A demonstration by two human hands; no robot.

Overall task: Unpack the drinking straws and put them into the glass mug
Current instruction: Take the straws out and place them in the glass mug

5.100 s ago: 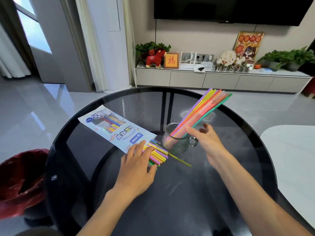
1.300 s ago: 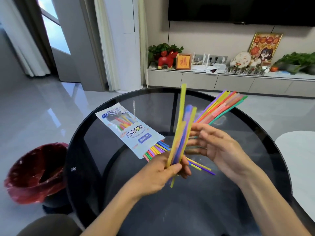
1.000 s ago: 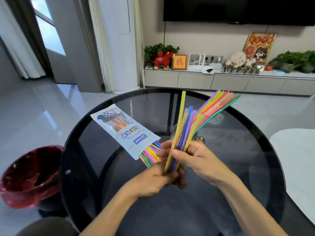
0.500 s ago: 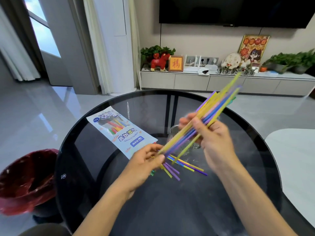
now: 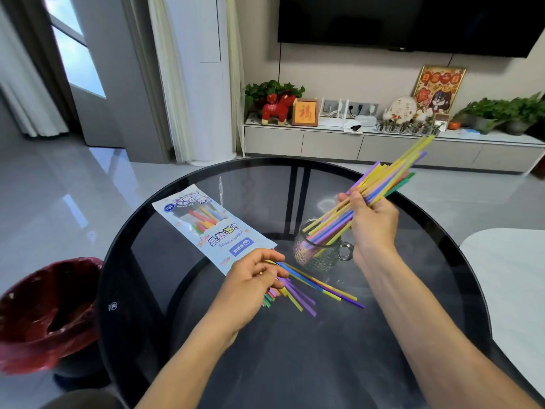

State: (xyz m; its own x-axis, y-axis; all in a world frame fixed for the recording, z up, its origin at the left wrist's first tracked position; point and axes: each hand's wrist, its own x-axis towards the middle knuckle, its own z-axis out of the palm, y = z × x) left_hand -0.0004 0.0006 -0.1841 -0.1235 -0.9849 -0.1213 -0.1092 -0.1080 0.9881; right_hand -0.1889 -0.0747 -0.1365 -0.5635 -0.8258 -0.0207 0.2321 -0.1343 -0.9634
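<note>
Table (image 5: pixel 309 364) near side bare; mug (image 5: pixel 317 255), packet (image 5: pixel 212 228) block centre.

Straws (image 5: pixel 380 190): yellow, purple, blue, pink, green, red. Mug (image 5: pixel 315 255): clear, bumpy pattern. Packet (image 5: pixel 218 231): pale blue, printed with coloured straws. Table (image 5: pixel 295 364): black glass. Bin (image 5: pixel 44 314): red liner.

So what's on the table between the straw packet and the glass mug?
Head view: only bare dark table lies between packet and mug.
</note>
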